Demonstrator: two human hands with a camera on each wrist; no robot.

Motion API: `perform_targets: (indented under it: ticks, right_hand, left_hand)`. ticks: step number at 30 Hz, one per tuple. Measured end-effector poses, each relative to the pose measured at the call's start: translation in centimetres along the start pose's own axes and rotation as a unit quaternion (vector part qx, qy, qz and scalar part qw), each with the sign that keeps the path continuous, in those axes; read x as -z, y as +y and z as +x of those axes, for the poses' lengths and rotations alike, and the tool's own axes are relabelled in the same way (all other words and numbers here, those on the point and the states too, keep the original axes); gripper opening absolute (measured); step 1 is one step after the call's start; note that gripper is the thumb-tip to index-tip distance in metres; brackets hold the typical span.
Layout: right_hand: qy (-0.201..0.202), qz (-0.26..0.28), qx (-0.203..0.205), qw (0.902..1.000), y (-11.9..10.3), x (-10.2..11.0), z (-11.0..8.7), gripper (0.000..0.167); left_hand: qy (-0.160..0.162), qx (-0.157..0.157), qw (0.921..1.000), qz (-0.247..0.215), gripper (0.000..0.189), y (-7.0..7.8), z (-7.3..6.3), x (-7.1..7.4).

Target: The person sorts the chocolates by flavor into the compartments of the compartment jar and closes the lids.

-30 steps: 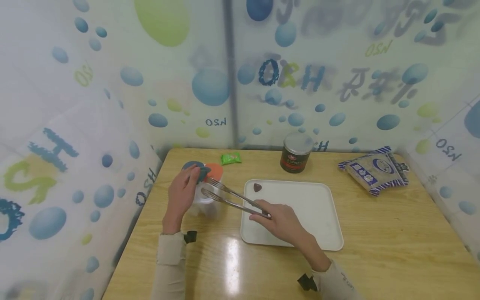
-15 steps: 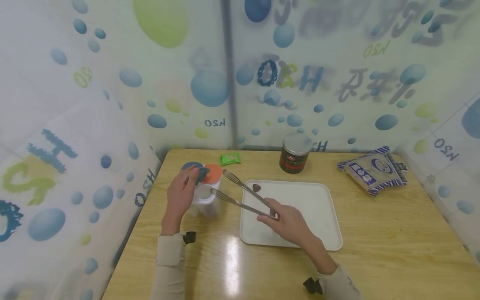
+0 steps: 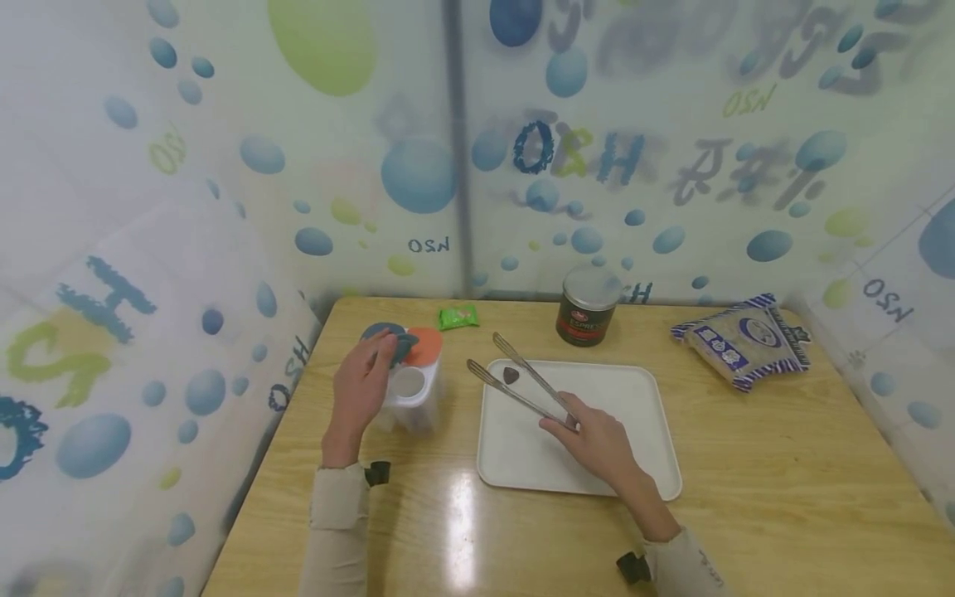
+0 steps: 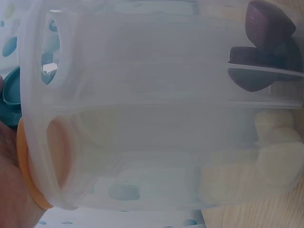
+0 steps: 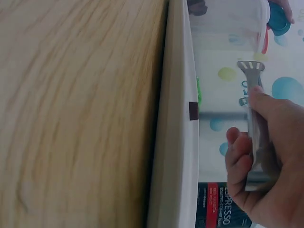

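Observation:
My left hand (image 3: pixel 360 394) pinches a raised teal lid (image 3: pixel 404 347) on a clear plastic divided canister (image 3: pixel 419 416), uncovering one round opening. In the left wrist view, dark wedge-shaped pieces (image 4: pixel 268 23) and pale round pieces (image 4: pixel 280 161) lie at the canister's bottom in separate compartments. My right hand (image 3: pixel 597 444) holds metal tongs (image 3: pixel 533 369), their tips apart with nothing between them, over the white tray (image 3: pixel 634 414). One dark brown chocolate-like piece (image 3: pixel 511 376) rests near the tray's far left corner, overlapped closely by the tong arms in the head view.
An orange lid (image 3: pixel 426 344) covers another canister section. Behind it lies a small green packet (image 3: pixel 458 317). A dark espresso tin (image 3: pixel 585 319) stands beyond the tray, and a blue-and-white striped bag (image 3: pixel 746 340) lies at the back right. Patterned walls enclose the table (image 3: pixel 806 497).
My right hand has drawn the tongs away from the canister opening, rightward over the tray. Their tips opened wider, then narrowed somewhat. My left hand stays at the teal lid.

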State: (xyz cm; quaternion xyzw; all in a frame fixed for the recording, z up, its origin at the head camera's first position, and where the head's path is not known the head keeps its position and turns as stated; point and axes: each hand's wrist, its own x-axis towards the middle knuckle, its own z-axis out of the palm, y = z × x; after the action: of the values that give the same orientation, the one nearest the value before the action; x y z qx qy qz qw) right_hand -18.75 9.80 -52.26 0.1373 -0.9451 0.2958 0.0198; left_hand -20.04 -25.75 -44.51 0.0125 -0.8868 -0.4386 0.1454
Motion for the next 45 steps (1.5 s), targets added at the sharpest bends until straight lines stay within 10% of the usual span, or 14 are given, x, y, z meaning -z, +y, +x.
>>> perform_targets:
  ticks: [9,45]
  right_hand:
    - [-0.052,-0.029,-0.067,0.996,1.5,0.2,0.1,0.058]
    - [-0.065,-0.019,-0.058,0.996,1.7,0.9,-0.6,0.045]
  left_hand:
    - [0.001,-0.004,1.0,0.003,0.054,0.0,0.0,0.0]
    - [-0.001,-0.005,1.0,0.006,0.054,-0.1,0.0,0.0]
